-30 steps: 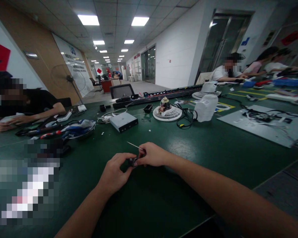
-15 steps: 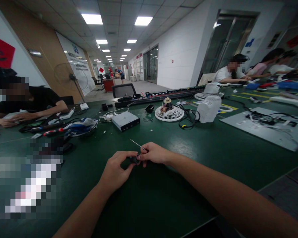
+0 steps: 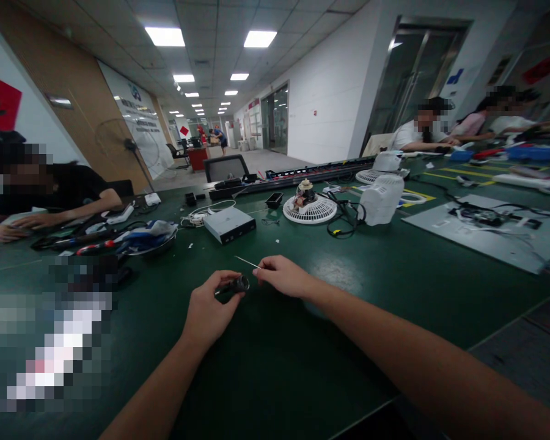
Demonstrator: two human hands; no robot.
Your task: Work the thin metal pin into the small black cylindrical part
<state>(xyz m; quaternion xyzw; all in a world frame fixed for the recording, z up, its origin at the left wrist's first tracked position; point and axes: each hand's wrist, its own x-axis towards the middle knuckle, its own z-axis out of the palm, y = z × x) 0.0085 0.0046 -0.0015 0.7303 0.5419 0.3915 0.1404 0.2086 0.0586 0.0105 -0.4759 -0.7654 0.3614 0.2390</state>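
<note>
One green table (image 3: pixel 334 354). One optical disc drive (image 3: pixel 230 225), lying on it. My left grip (image 3: pixel 213 305) and right grip (image 3: pixel 282 277), just apart, both pinching. One black cylindrical part (image 3: pixel 239 284), in my left, over the table, ringed end rightward. One thin metal rod (image 3: pixel 246 262), in my right.

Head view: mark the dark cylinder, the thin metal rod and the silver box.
Dark cylinder (image 3: pixel 239 284): head view, on its body near the end facing the right hand (image 3: pixel 262 272).
Thin metal rod (image 3: pixel 247 263): head view, mid-shaft.
Silver box (image 3: pixel 229 221): head view, on its top face.
</note>
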